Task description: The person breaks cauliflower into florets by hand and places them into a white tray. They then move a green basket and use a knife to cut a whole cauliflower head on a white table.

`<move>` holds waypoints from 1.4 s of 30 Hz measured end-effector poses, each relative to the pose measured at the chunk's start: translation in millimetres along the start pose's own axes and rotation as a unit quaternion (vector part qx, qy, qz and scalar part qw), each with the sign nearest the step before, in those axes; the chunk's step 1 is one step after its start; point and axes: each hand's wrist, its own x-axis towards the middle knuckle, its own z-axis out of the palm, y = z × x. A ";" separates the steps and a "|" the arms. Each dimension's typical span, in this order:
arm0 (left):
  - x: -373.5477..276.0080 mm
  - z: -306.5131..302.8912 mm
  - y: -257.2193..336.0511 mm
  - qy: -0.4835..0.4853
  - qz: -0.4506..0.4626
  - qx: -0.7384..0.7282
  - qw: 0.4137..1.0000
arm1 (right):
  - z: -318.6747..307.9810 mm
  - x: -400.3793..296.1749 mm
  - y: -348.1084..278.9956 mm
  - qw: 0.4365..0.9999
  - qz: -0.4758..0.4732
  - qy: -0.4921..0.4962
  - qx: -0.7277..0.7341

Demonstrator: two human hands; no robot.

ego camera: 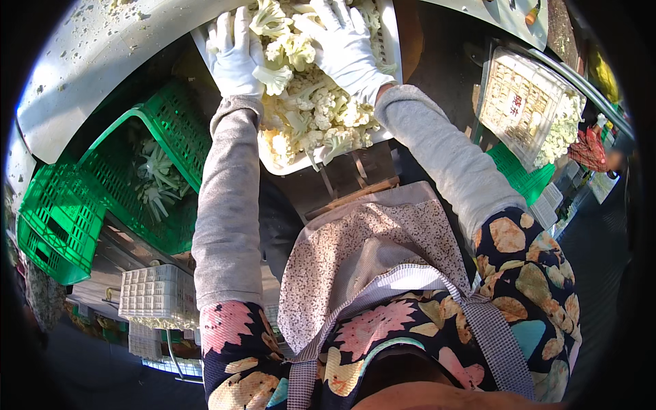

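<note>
Cauliflower florets (318, 113) are heaped in a white plastic crate (390, 31) in front of me. My left hand (233, 59), in a white glove, lies palm down at the crate's left side, fingers spread and touching the heap. Across from it, my right hand (343, 54), gloved the same way, rests flat over the florets on the right. Neither hand shows anything gripped, though what lies under the palms is hidden. Between the hands sit a few larger pale florets (292, 48).
To my left, a green plastic crate (177, 128) holds cut stems (159, 177) beside another green crate (61, 220). A white table (97, 66) with scraps curves past. White crates (148, 292) stand behind. At right are a cauliflower-filled crate (523, 97) and a person (589, 148).
</note>
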 end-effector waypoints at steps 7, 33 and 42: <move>78.0 20.9 -38.7 -0.408 -0.144 0.115 0.894 | 62.8 49.8 27.7 0.950 0.126 -0.096 0.268; -68.0 -67.8 69.5 -0.102 -0.029 0.043 0.993 | 23.4 -60.2 7.6 0.989 0.126 -0.071 0.026; -6.0 -66.5 21.4 0.008 0.063 0.005 0.998 | -50.8 -170.7 -36.7 0.984 0.087 0.042 0.153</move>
